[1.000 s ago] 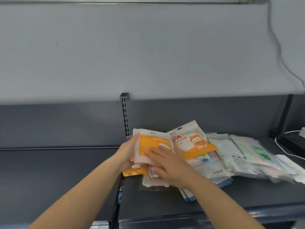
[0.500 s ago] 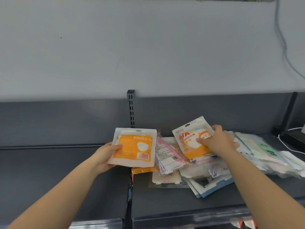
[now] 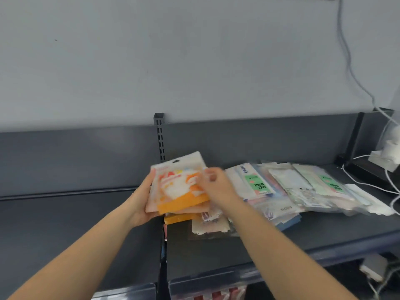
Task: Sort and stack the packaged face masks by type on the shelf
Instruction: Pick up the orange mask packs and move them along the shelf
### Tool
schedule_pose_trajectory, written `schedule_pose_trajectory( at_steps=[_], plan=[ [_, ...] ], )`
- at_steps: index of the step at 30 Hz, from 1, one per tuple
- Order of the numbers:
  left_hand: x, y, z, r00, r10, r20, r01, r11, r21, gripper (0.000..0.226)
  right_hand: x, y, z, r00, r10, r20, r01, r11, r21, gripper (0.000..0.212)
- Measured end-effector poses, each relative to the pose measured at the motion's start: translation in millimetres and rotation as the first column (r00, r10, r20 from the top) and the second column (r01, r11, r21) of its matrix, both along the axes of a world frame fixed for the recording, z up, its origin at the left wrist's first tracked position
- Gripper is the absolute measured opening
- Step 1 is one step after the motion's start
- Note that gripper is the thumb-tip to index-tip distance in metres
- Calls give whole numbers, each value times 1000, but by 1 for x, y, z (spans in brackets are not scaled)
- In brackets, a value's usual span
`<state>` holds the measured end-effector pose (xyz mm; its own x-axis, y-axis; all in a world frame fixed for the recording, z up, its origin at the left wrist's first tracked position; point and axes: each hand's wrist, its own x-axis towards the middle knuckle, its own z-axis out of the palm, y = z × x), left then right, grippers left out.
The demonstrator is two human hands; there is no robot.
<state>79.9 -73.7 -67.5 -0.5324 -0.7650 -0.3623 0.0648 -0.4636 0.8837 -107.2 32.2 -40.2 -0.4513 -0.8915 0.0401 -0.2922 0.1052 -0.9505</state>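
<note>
Nearest the front edge, the dark grey shelf lies bare, and both forearms reach in over it. The left hand is cupped under the left side of an orange-and-white packet, thumb up along its edge, gripping it above the left edge of this shelf panel. A paler packet shows beneath it in the same grip. The right hand comes in from the other side, fingers curled onto the packet's right edge. It's blurred, but that reads as a pinch.

Directly under the held pair, an orange packet lies flat on the shelf. To the right, a loose pile of mask packets fans toward the right edge, overlapping and unsorted, with two green-labelled FACE MASK packets in it, so I'd say sorting has barely begun.

These look light, floppy and slick: film pouches that will slide off each other if tilted. Best held flat, pinched at a sealed edge or supported from underneath, and squared up before setting down.

At the back edge stands a slotted upright post, and white cables trail in the far right corner.
</note>
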Motion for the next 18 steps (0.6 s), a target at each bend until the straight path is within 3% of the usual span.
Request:
schedule_pose_trajectory(
  at_steps=[3,6,8,9,11,12,16,18],
  plan=[
    [8,-4,-4,997,75,12,-74,992,-98,44,17,10,-5,961,273,-34,-270,961,61,55],
    [32,-17,-5,991,136,-10,-136,983,-122,39,16,18,-7,915,327,-236,-332,943,23,52],
    [53,-24,-6,985,173,-17,-174,980,-101,36,15,20,-13,759,447,-473,-409,893,186,54],
    [62,-27,-9,983,185,-6,-185,979,-91,36,13,18,-19,616,527,-585,-408,849,335,58],
    [79,-32,-15,981,194,28,-192,979,-75,42,6,13,-29,366,625,-690,-266,781,566,62],
    [84,-33,-18,979,197,46,-193,978,-73,47,2,10,-29,329,630,-704,-200,775,600,60],
    [94,-30,-24,977,193,87,-186,980,-76,53,-13,2,-20,461,503,-731,-19,829,559,60],
    [96,-28,-26,976,199,87,-194,979,-65,51,-21,1,-13,485,475,-734,92,808,583,67]
  ],
)
